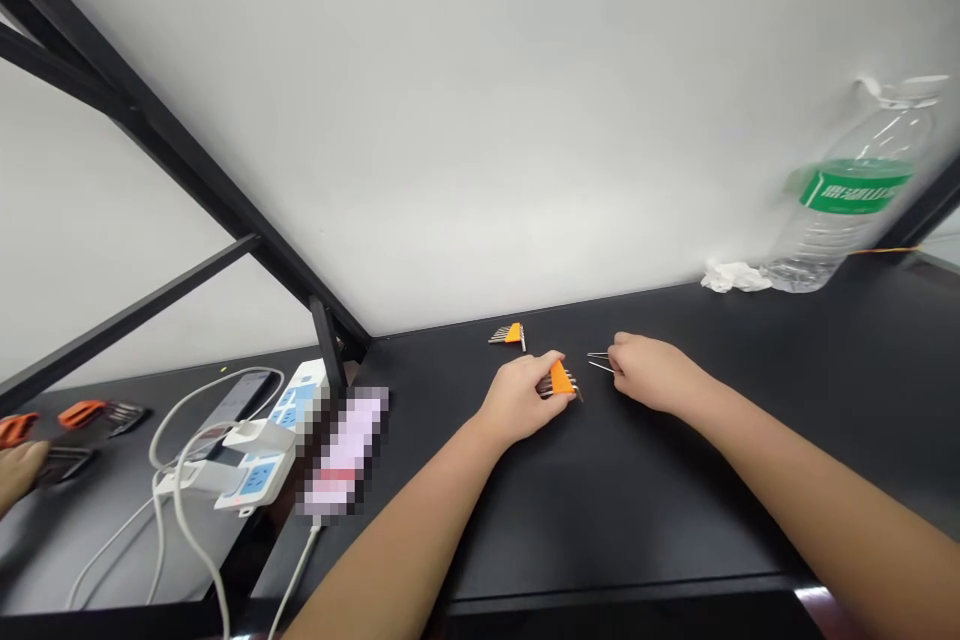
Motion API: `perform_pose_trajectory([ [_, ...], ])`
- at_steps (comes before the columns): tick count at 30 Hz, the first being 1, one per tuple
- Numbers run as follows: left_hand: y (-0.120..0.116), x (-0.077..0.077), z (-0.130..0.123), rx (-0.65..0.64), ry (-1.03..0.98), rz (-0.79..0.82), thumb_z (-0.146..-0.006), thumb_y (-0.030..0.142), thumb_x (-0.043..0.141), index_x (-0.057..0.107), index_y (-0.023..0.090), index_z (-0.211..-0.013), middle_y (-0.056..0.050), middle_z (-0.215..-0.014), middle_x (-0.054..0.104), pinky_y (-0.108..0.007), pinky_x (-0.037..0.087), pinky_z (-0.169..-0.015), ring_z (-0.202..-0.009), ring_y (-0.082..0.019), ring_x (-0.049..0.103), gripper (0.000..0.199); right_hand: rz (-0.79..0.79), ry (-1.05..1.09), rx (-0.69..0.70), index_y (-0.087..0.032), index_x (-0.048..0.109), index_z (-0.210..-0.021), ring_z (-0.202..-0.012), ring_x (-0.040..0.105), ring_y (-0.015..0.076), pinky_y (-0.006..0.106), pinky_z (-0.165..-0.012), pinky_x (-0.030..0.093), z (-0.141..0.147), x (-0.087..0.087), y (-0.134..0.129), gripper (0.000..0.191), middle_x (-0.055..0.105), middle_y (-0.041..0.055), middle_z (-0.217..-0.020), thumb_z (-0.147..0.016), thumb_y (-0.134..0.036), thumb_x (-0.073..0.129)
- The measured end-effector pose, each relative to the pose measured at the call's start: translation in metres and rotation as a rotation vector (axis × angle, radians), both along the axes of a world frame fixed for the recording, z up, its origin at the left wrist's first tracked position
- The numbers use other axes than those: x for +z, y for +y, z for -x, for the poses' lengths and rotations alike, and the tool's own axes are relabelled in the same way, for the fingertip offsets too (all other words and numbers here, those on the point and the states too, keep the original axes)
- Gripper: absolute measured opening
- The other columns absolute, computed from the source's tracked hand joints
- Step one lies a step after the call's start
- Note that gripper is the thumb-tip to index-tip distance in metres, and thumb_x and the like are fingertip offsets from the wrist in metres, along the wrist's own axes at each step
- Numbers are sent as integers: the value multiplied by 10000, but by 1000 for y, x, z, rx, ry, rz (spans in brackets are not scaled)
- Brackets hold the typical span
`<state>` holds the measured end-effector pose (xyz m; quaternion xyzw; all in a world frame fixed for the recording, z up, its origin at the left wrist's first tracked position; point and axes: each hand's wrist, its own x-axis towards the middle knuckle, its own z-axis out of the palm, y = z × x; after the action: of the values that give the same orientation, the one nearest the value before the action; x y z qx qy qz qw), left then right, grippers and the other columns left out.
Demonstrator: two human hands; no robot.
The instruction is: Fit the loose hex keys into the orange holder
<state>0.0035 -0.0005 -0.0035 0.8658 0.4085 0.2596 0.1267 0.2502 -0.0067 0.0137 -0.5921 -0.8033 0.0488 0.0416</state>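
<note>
Near the middle of the black table (600, 510), my left hand (523, 398) grips an orange holder (561, 378) with several metal hex keys in it. To its right, my right hand (643, 370) is closed on thin metal keys (600, 367), whose ends point left toward the holder. A gap separates the two hands. Farther back, near the wall, a second orange holder (514, 332) with several metal keys lies on the table. My right fingertips are partly hidden behind the hand.
A large plastic bottle (855, 185) and crumpled white tissue (733, 277) stand back right. At left are a blurred-out phone (345, 450), white power strips (259, 480), cables and a black frame bar (326, 345). Another person's hand (22, 470) is beside orange-handled items (82, 413) at far left.
</note>
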Motion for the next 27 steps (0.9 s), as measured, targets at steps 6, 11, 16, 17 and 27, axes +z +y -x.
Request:
perform_pose_trajectory([
  [6, 0, 0, 0, -4, -21, 18, -825, 399, 725, 624, 247, -1282, -18, -880, 677, -281, 507, -757, -786, -173, 636, 492, 12, 138, 42, -163, 579, -734, -653, 520, 118, 258, -592, 315, 5, 4, -4, 90, 619, 52, -862, -788, -100, 545],
  [11, 0, 2, 0, -11, -29, 23, -826, 396, 727, 629, 247, -1272, -9, -855, 669, -281, 507, -755, -779, -171, 630, 480, -44, 439, 258, -190, 598, -823, -694, 524, 105, 224, -654, 386, 7, 6, -4, 129, 609, 5, -826, -854, -120, 494],
  [16, -1, 2, -1, -12, -41, 24, -824, 396, 732, 629, 246, -1269, -8, -863, 670, -280, 504, -749, -771, -166, 623, 481, -105, 495, 296, -194, 624, -842, -748, 536, 107, 223, -684, 404, 7, 7, -5, 160, 613, 16, -873, -899, -136, 486],
  [17, -1, 3, -1, -10, -42, 25, -823, 398, 734, 630, 245, -1266, -9, -864, 672, -281, 504, -750, -769, -166, 622, 480, -111, 496, 295, -193, 628, -847, -746, 537, 106, 224, -684, 406, 6, 8, -5, 163, 613, 18, -876, -902, -134, 486],
  [27, -1, 1, 0, -10, -62, 32, -821, 400, 739, 634, 245, -1265, -6, -867, 677, -273, 517, -747, -759, -158, 625, 482, -160, 413, 346, -215, 708, -1011, -810, 596, 133, 262, -753, 474, 0, 5, -6, 264, 633, 59, -1001, -962, -165, 454],
])
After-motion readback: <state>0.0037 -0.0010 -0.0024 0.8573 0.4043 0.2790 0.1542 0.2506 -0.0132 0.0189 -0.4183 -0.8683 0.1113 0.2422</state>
